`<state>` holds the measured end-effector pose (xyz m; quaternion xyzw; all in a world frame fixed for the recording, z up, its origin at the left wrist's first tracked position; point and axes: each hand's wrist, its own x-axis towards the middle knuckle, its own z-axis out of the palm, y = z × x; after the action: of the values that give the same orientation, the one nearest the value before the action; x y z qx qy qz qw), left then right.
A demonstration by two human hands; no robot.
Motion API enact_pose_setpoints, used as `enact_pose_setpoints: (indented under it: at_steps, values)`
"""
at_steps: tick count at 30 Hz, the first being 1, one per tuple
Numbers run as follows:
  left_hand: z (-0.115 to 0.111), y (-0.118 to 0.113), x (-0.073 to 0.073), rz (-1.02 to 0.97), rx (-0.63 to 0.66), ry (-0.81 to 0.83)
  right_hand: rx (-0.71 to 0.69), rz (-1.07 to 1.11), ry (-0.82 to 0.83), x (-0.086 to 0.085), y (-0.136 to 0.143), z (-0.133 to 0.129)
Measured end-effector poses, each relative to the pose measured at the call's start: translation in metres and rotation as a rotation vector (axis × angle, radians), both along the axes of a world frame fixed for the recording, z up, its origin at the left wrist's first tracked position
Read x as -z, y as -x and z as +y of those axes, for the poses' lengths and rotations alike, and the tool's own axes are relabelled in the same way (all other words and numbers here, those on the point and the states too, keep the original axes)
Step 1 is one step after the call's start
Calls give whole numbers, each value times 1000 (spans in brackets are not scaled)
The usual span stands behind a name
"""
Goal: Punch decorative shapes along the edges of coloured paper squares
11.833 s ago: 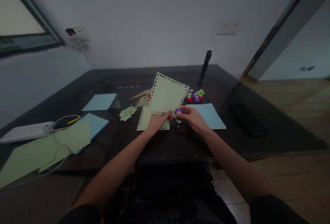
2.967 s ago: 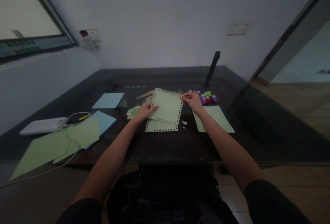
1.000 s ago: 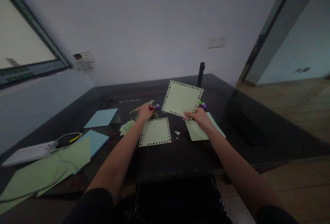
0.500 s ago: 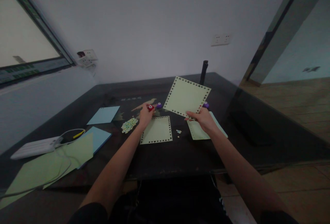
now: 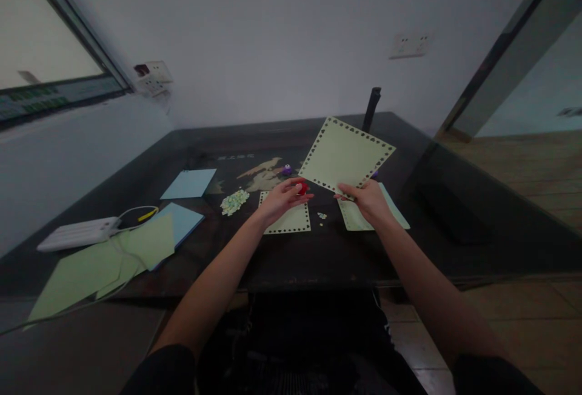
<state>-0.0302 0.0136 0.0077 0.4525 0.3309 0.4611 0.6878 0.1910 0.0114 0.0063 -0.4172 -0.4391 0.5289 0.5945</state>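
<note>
Raised above the table, a pale green sheet with small shapes punched along its edges (image 5: pixel 346 154) is held at its lower edge by my right hand (image 5: pixel 369 200). My left hand (image 5: pixel 285 198) has its fingers round a small red punch (image 5: pixel 302 188), just left of the sheet's lower corner. Beneath my left hand lies another punched sheet (image 5: pixel 291 220), partly covered. A purple punch (image 5: pixel 287 169) stands behind my left hand. Under my right hand are more pale green sheets (image 5: pixel 356 217), partly hidden.
Paper cut-outs form a pile (image 5: pixel 234 202), with a few more bits (image 5: pixel 322 215) near the middle. Blue sheets (image 5: pixel 189 183), green sheets (image 5: pixel 91 265) and a white power strip with cable (image 5: pixel 79 232) lie left. A black post (image 5: pixel 371 109) rises at the back; a dark flat object (image 5: pixel 452 213) lies right.
My left hand has lifted the red punch off the table and moved it right, towards the raised sheet. My right hand still holds that sheet. The camera view has shifted slightly.
</note>
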Motion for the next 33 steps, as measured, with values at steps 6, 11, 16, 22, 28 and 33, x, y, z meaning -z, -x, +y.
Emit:
enact_pose_setpoints:
  at_steps: [6,11,16,22,28,33]
  values:
    - [-2,-1,-3,195,-65,-42,44,2,-3,6,5,1]
    - [-9,-11,-4,124,-53,-67,42,5,-51,5,10,-2]
    - [-12,-14,-4,112,-35,-96,34,-12,-58,3,10,-3]
    - [-12,-14,-3,98,-33,-109,42,-8,-63,3,9,-3]
    - [-14,-15,-4,98,-17,-126,24,-17,-77,4,9,-2]
    - [-14,-15,-5,95,-16,-126,38,-52,-74,3,9,-3]
